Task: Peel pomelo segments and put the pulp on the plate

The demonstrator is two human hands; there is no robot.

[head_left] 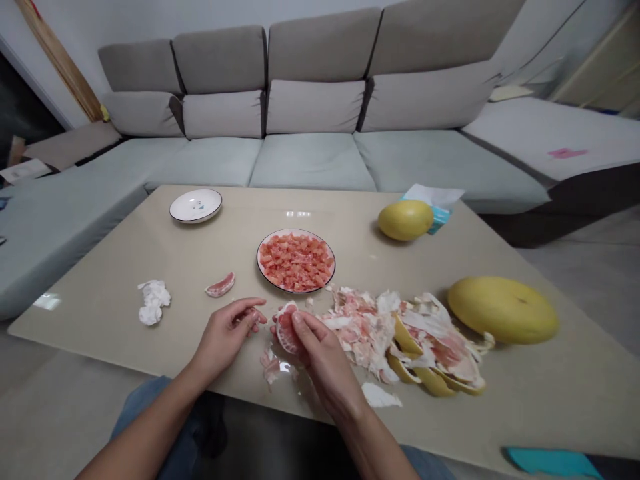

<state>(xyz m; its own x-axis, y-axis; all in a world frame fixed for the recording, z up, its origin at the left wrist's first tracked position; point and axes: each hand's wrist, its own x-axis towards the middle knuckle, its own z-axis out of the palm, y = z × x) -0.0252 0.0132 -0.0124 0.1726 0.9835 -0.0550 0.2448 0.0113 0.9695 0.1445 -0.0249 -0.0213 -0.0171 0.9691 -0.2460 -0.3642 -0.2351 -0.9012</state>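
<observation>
My right hand (320, 350) grips a pink pomelo segment (286, 328) just above the near edge of the beige table (150, 247). My left hand (227, 333) is beside it, fingers curled and pinching a small pink piece of the fruit. Behind my hands stands a plate of peeled pink pomelo pieces (295, 261). Another unpeeled segment (221, 285) lies to the left of the plate. Bits of white membrane (273, 365) lie under my hands.
A heap of peel and membrane (405, 333) spreads to the right, with half a yellow pomelo (502, 310) beyond it. A whole pomelo (405, 219) and a tissue pack (434, 200) sit far right. An empty white dish (195, 205) and crumpled tissue (153, 301) lie left. A grey sofa (310, 127) stands behind.
</observation>
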